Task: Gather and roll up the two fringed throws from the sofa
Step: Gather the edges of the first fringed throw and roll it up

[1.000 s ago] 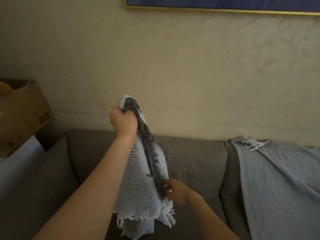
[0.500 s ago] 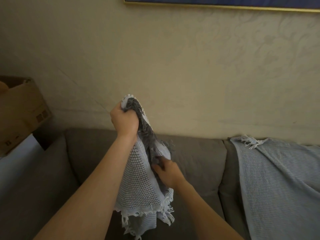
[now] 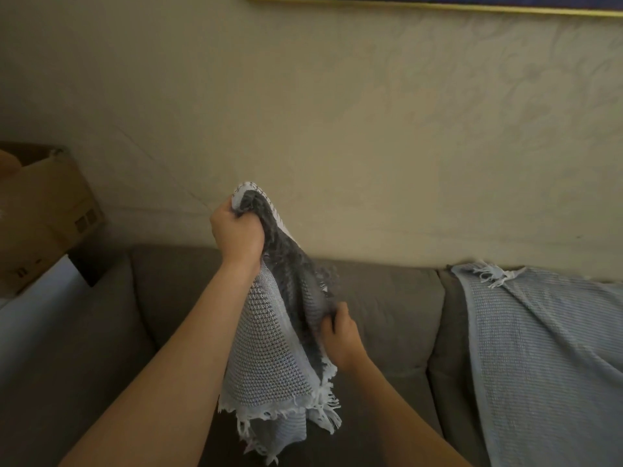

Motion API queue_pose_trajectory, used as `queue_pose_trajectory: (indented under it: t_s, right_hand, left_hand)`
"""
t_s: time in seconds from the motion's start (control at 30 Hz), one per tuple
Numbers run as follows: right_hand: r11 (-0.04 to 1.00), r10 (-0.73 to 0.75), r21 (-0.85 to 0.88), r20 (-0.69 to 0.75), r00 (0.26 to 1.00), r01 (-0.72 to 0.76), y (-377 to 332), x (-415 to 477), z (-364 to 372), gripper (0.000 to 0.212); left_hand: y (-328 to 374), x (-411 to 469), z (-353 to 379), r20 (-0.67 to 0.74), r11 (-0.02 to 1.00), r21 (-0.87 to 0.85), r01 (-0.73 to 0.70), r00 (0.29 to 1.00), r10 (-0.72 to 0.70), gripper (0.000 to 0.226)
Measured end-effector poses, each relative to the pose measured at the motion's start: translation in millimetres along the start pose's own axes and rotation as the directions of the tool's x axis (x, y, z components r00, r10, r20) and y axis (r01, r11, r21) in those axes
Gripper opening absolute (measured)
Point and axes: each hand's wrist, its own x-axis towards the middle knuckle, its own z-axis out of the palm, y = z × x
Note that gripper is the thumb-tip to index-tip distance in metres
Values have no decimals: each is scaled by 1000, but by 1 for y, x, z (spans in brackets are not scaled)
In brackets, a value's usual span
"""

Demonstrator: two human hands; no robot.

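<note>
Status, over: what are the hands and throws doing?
Left hand grips the bunched grey throw up top; right hand pinches its edge lower down. Blue throw draped over the sofa, untouched. Nothing blocking.

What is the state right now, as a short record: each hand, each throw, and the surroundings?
left hand: raised, grips the bunched top of the grey throw
right hand: lower down, grips the same throw's hanging folds
grey throw: hanging in front of the sofa, fringe at the bottom, not rolled
blue throw: spread over the sofa's right part, not yet gathered
cardboard box: far left, beside the sofa
</note>
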Motion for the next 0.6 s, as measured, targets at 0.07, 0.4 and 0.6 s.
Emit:
queue_pose_trajectory:
  t_s: [0.07,0.4,0.6]
  right_hand:
    - [997,22,74,-124,992,-13,5,-4,-4,17]
    - [997,-65,-37,84,994,69,31,-2,-27,80]
    - [990,-85,-97,139,987,99,15,32,-41,90]
  left_hand:
    - [-2,2,-2,5,1000,4,-1,1000,1,43]
    - [5,-5,-1,90,1000,-3,7,996,-7,52]
    - [9,-11,-3,188,1000,-6,-14,982,15,51]
